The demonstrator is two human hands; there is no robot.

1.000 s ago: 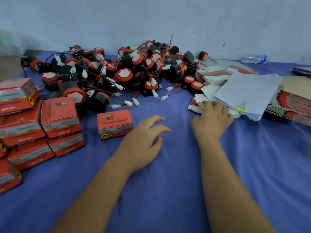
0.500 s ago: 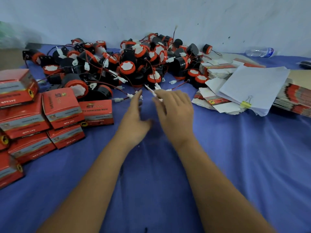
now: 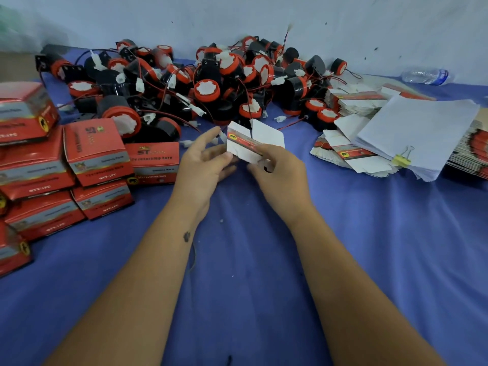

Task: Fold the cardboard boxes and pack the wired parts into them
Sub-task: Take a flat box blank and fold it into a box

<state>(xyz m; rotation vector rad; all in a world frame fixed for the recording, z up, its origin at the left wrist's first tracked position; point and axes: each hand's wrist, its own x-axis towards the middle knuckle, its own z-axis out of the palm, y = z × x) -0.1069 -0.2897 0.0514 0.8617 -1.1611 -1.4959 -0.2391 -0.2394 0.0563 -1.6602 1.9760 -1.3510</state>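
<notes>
Now, right hand (image 3: 280,173): fingers curl around the flat box blank (image 3: 252,143), gripping its near edge.
Left hand (image 3: 203,165): thumb and fingers pinch the blank's left edge.
Blank: white inside, red printed band, flaps upright, held between both hands.
Folded boxes (image 3: 97,151): stacked left of the fingers, closed; contents hidden.
Wired parts (image 3: 206,83): heaped beyond the fingers.

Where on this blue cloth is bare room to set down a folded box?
Free: the wide stretch of blue cloth near the person, right of the forearms, below the paper stack. Crowded: finished red boxes at left, the pile of wired parts along the wall, flat cartons at right.
</notes>
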